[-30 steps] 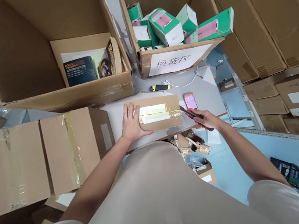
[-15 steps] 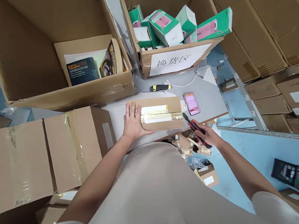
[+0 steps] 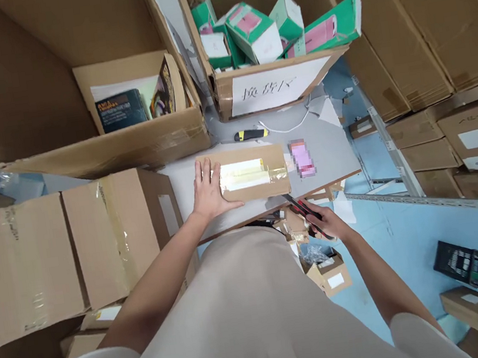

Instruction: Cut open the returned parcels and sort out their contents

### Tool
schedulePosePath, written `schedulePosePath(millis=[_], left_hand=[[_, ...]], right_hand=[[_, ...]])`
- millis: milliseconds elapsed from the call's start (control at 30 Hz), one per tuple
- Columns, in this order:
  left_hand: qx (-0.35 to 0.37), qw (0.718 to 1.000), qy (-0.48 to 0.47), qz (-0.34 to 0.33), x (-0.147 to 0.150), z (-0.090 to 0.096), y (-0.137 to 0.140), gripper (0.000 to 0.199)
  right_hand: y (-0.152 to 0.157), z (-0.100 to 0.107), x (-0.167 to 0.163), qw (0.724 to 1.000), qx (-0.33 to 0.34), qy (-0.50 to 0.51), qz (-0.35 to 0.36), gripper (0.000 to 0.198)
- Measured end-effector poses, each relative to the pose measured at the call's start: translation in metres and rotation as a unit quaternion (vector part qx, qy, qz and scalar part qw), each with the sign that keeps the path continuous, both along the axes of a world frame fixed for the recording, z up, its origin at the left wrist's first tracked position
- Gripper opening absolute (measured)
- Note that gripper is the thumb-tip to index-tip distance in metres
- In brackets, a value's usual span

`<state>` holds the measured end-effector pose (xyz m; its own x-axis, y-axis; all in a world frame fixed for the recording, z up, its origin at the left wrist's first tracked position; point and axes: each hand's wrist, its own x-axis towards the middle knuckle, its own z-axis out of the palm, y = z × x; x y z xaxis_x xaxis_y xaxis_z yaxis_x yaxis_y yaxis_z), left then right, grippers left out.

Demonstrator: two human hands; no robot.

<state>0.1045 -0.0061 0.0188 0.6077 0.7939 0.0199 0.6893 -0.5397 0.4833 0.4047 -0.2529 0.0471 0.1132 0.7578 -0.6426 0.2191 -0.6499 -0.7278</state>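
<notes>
A small cardboard box [image 3: 254, 174] with a white label and clear tape lies on the white table [image 3: 325, 161]. Spread over its left end, my left hand [image 3: 209, 194] rests with the fingers flat on top and the thumb along the near edge. My right hand [image 3: 328, 221] is closed around a red and black utility knife [image 3: 304, 211]. The knife's tip is by the box's near right corner; whether it touches the cardboard I cannot tell. Behind the box lies a second utility knife [image 3: 251, 134], black and yellow. A phone [image 3: 302, 158] with a pink screen lies to the right.
At the back stand a large open carton [image 3: 128, 150] with books and another carton [image 3: 228, 100] holding several green boxes. Taped cartons [image 3: 114, 238] are stacked at left. More cartons [image 3: 403, 19] line the right side. Below the table's front edge are scraps and an open box [image 3: 335, 278].
My right hand has brought the knife slightly left and nearer to me, from beside the box's right end to its near right corner. My left hand stays on the box. The view has shifted slightly.
</notes>
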Motion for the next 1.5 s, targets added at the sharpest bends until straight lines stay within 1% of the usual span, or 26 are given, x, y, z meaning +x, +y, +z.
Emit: schedulePosePath(millis=[67,100,167,200,267,300,333,400,467,500,567,600,667,733,767,800,867,933,1000,1100,1200,1300,1333,1400,1467,1500], left_hand=[[-0.015,1.0,0.013,0.002,0.0,0.004,0.0,0.131],[-0.024,1.0,0.021,0.0,-0.001,0.006,0.001,0.129],[-0.034,0.999,0.028,-0.001,-0.002,0.01,0.007,0.12],[-0.033,0.999,0.022,0.006,-0.003,0.011,0.012,0.112],[-0.021,0.999,-0.007,0.045,-0.004,0.011,0.026,0.092],[-0.017,0.997,-0.027,0.072,-0.004,0.01,0.035,0.081],[-0.021,0.994,-0.048,0.097,-0.003,0.008,0.044,0.071],[-0.064,0.986,-0.083,0.131,-0.002,0.004,0.06,0.055],[-0.117,0.975,-0.103,0.155,-0.004,0.001,0.066,0.046],[-0.136,0.969,-0.106,0.174,-0.006,0.0,0.063,0.042],[-0.154,0.955,-0.104,0.23,-0.016,-0.001,0.047,0.035],[-0.159,0.947,-0.102,0.261,-0.022,-0.001,0.034,0.032],[-0.177,0.925,-0.11,0.317,-0.036,-0.002,0.002,0.029],[-0.205,0.9,-0.138,0.359,-0.048,-0.003,-0.033,0.028],[-0.217,0.89,-0.15,0.371,-0.052,-0.004,-0.05,0.029],[-0.232,0.884,-0.162,0.372,-0.054,-0.005,-0.065,0.03],[-0.255,0.879,-0.175,0.363,-0.052,-0.007,-0.09,0.032],[-0.266,0.878,-0.178,0.356,-0.046,-0.009,-0.105,0.034],[-0.268,0.877,-0.181,0.355,-0.039,-0.01,-0.113,0.034],[-0.267,0.875,-0.189,0.356,-0.034,-0.01,-0.111,0.034],[-0.249,0.88,-0.197,0.353,-0.033,-0.006,-0.088,0.042],[-0.204,0.906,-0.2,0.313,-0.029,0.001,-0.041,0.047],[-0.17,0.918,-0.198,0.3,-0.026,0.004,-0.022,0.047],[-0.1,0.944,-0.174,0.264,-0.018,0.009,0.017,0.05],[-0.063,0.964,-0.15,0.21,-0.01,0.011,0.049,0.056],[-0.057,0.97,-0.142,0.189,-0.007,0.011,0.062,0.058]], right_hand=[[-0.01,0.005,0.013,1.0,-0.006,0.0,-0.026,0.067],[-0.014,0.006,0.018,0.999,-0.003,-0.002,-0.05,0.068],[-0.016,0.006,0.022,0.993,0.015,-0.016,-0.115,0.065],[-0.013,0.005,0.018,0.987,0.032,-0.022,-0.155,0.059],[0.003,-0.001,-0.001,0.967,0.072,-0.018,-0.243,0.045],[0.015,-0.005,-0.014,0.952,0.097,0.003,-0.289,0.043],[0.028,-0.009,-0.027,0.94,0.111,0.043,-0.319,0.044],[0.055,-0.014,-0.051,0.92,0.117,0.105,-0.359,0.047],[0.079,-0.016,-0.062,0.909,0.112,0.124,-0.381,0.048],[0.089,-0.015,-0.063,0.907,0.113,0.119,-0.388,0.048],[0.11,-0.012,-0.058,0.908,0.137,0.099,-0.383,0.047],[0.121,-0.011,-0.053,0.913,0.155,0.09,-0.366,0.045],[0.145,-0.009,-0.046,0.936,0.183,0.072,-0.291,0.041],[0.17,-0.009,-0.045,0.96,0.185,0.056,-0.203,0.039],[0.182,-0.011,-0.047,0.968,0.179,0.051,-0.171,0.039],[0.193,-0.012,-0.05,0.973,0.172,0.048,-0.15,0.039],[0.211,-0.016,-0.058,0.977,0.162,0.052,-0.128,0.039],[0.223,-0.019,-0.066,0.98,0.156,0.055,-0.107,0.039],[0.227,-0.019,-0.072,0.983,0.151,0.054,-0.093,0.039],[0.219,-0.016,-0.073,0.983,0.151,0.046,-0.09,0.04],[0.19,-0.012,-0.067,0.981,0.156,0.032,-0.107,0.042],[0.143,-0.013,-0.064,0.976,0.133,0.037,-0.166,0.041],[0.126,-0.014,-0.065,0.973,0.113,0.048,-0.193,0.041],[0.093,-0.019,-0.071,0.961,0.071,0.083,-0.253,0.041],[0.068,-0.023,-0.083,0.946,0.04,0.128,-0.295,0.042],[0.059,-0.025,-0.089,0.94,0.031,0.15,-0.306,0.041]])
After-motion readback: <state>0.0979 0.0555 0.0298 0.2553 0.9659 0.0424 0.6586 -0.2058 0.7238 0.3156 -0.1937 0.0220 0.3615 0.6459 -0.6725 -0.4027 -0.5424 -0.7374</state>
